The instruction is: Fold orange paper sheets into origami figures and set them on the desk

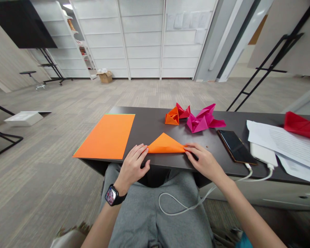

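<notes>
Orange folded paper [166, 144] lies on the dark worktop [150, 120], close to the near edge and between the two hands; outline roughly a low triangle, peak pointing away from the person, long straight side facing the lap [144, 220]; long axis runs left to right, nearly parallel to the near edge. Left hand [134, 162] at the left corner: fingers side by side, tips on the paper, thumb spread clear of them on the near side; right hand [203, 161] at the right corner: fingertips touching it; cannot tell whether thumb and index pinch the corner or merely press it. Key relation: paper spans the gap from fingertips to fingertips, one hand at each end of the long axis, neither clearly nearer; peak on the far side, touched by neither hand. Around it: flat orange sheet [108, 136] to the left, apart from the folded paper; beyond the peak, a small orange shape [172, 116], a red shape [184, 111] just behind, a magenta shape [199, 123] to their right; phone [236, 146] right of the right hand; white power bank [264, 155], printed sheets [286, 139] and red bundle [303, 126] farther right; white cable [188, 208] loops over the lap.
</notes>
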The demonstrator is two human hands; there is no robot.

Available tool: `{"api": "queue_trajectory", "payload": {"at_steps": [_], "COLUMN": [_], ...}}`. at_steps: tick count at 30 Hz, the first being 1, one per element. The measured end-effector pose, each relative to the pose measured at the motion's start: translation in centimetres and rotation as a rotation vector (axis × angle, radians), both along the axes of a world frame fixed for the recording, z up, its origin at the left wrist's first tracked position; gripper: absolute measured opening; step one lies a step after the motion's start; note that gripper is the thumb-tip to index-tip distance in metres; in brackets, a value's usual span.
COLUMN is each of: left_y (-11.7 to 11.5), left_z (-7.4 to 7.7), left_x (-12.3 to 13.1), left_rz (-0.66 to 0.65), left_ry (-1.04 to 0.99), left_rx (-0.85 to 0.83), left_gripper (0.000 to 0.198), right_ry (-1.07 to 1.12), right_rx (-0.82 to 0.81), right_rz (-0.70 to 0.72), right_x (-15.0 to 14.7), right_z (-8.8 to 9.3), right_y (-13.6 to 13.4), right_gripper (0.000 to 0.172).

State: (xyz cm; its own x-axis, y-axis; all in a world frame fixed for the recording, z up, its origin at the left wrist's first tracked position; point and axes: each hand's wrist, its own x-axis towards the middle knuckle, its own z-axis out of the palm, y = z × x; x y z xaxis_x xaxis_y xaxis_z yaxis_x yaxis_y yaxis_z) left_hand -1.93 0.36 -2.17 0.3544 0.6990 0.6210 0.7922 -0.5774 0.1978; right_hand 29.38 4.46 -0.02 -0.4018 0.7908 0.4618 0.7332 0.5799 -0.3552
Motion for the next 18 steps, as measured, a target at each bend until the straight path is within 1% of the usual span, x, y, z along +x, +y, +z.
{"api": "queue_trajectory", "payload": {"at_steps": [3, 9, 12, 15, 18], "left_y": [0.0, -0.2, -0.2, 0.4, 1.5], "left_z": [0.3, 1.0, 1.2, 1.5, 1.8], "left_x": [0.1, 0.4, 0.6, 0.6, 0.6], "left_rz": [0.042, 0.111, 0.132, 0.14, 0.208], "left_ry": [0.014, 0.007, -0.026, -0.14, -0.295], "left_rx": [-0.045, -0.155, -0.203, -0.271, -0.35], "left_gripper": [0.045, 0.043, 0.038, 0.024, 0.019], "right_ry": [-0.047, -0.182, -0.21, -0.188, -0.134], "right_rx": [0.028, 0.04, 0.042, 0.025, -0.022], "right_rz": [-0.037, -0.069, -0.094, -0.101, -0.094], "right_x": [0.0, -0.1, -0.1, 0.0, 0.1], "right_z": [0.0, 0.1, 0.2, 0.2, 0.3], "right_y": [0.0, -0.3, -0.4, -0.2, 0.2], "right_gripper": [0.028, 0.032, 0.033, 0.029, 0.027]}}
